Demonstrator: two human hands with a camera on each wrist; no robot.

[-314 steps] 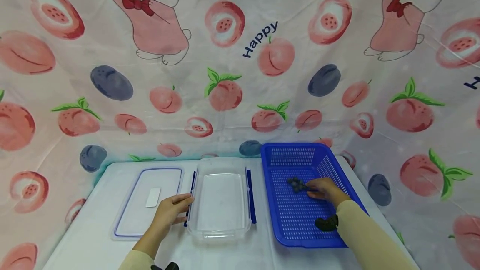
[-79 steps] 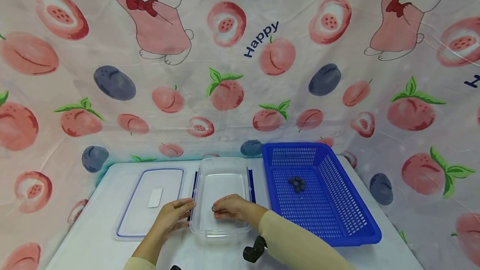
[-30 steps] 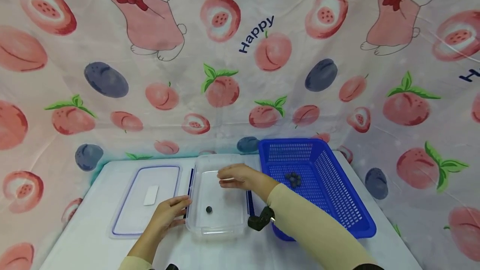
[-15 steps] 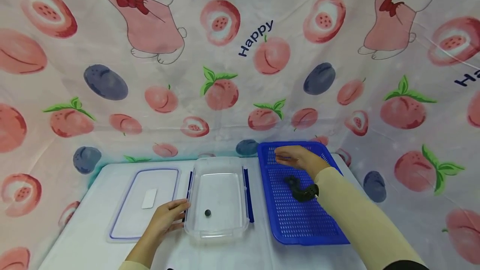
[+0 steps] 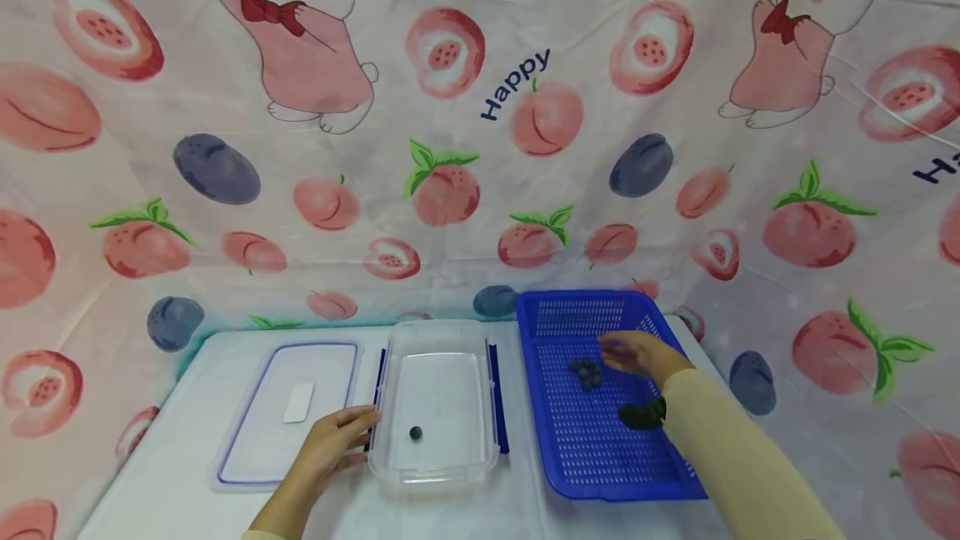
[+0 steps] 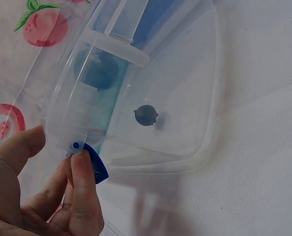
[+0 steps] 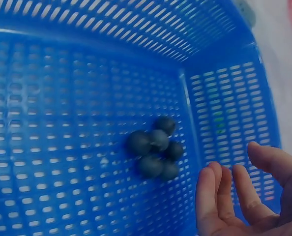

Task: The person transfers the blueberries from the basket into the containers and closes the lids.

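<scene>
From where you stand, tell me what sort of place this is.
Probably a staged home tabletop: a peach-and-rabbit printed cloth backdrop hangs behind a white table that bears a clear plastic storage box and a blue perforated plastic basket.

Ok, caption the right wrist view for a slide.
Open right hand hovering beside a cluster of blueberries in the blue basket.
</scene>
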